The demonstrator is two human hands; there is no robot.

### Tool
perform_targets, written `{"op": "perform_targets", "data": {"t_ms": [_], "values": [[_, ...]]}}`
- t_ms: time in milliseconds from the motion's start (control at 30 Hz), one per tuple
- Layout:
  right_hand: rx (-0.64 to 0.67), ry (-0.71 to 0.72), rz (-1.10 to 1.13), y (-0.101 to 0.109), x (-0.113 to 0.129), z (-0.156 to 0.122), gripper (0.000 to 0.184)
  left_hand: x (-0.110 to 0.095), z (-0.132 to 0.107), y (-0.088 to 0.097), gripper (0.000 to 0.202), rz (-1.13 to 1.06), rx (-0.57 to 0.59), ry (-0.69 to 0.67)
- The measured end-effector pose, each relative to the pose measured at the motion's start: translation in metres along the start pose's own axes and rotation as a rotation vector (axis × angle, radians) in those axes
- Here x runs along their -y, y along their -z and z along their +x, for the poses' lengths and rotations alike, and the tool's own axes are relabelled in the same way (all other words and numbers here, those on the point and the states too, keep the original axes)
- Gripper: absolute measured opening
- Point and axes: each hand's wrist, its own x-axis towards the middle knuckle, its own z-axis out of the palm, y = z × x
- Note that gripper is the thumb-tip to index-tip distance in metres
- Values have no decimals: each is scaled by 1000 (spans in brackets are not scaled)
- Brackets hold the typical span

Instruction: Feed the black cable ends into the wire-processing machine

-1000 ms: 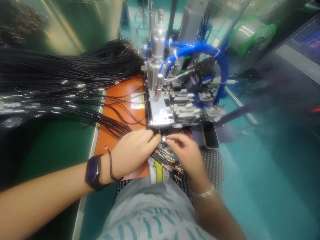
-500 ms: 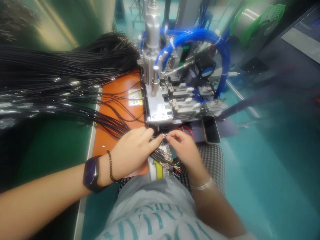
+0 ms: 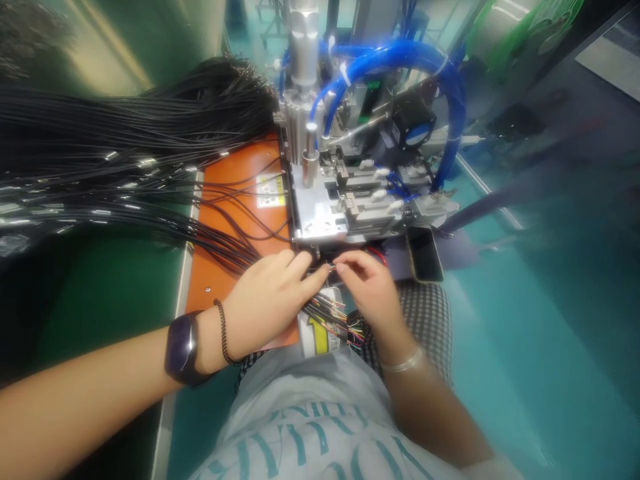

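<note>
My left hand (image 3: 273,297) is closed over a bundle of black cables (image 3: 225,250) at the front of the orange board (image 3: 215,283). Between its thumb and forefinger it pinches one cable end. Close by, the fingertips of my right hand (image 3: 373,287) pinch the thin wires at that same end. Below both hands, the other cables fan out into stripped ends with coloured wires (image 3: 330,313), which hang over my lap. My fingers hide part of the pinched end.
A metal fixture machine (image 3: 320,220) with blue air tubes (image 3: 400,57) stands just beyond my hands. A phone (image 3: 425,255) lies to the right of it. Long black cables (image 3: 125,127) with shiny tips are heaped at left. A green-rimmed spool (image 3: 520,30) is at far right.
The view has shifted slightly. My right fingertips have moved a little along the pinched wires, while my left hand keeps its hold in nearly the same place.
</note>
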Motion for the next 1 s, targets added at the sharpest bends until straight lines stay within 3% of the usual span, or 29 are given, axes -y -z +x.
{"op": "perform_targets", "data": {"t_ms": [167, 300, 400, 500, 633, 867, 1000], "values": [[21, -104, -38, -4, 0, 4, 11, -3, 3, 3, 48, -17, 57, 28], [89, -202, 50, -6, -5, 8, 14, -3, 4, 2, 49, -31, 65, 35], [64, -222, 129, -5, -10, 8, 14, -1, 3, 1, 47, -40, 53, 18], [28, -198, 158, -4, -9, 8, 13, 3, 2, 4, 36, -47, 45, 18], [59, -82, 28, -3, -2, 8, 17, 4, -1, 12, 15, -67, 61, 47], [12, 121, -213, -3, 6, 5, 9, 3, -4, 17, 12, 18, 1, 51], [-48, 47, -265, -5, 5, 6, 9, 1, -3, 15, 12, 10, -11, 50]]}}
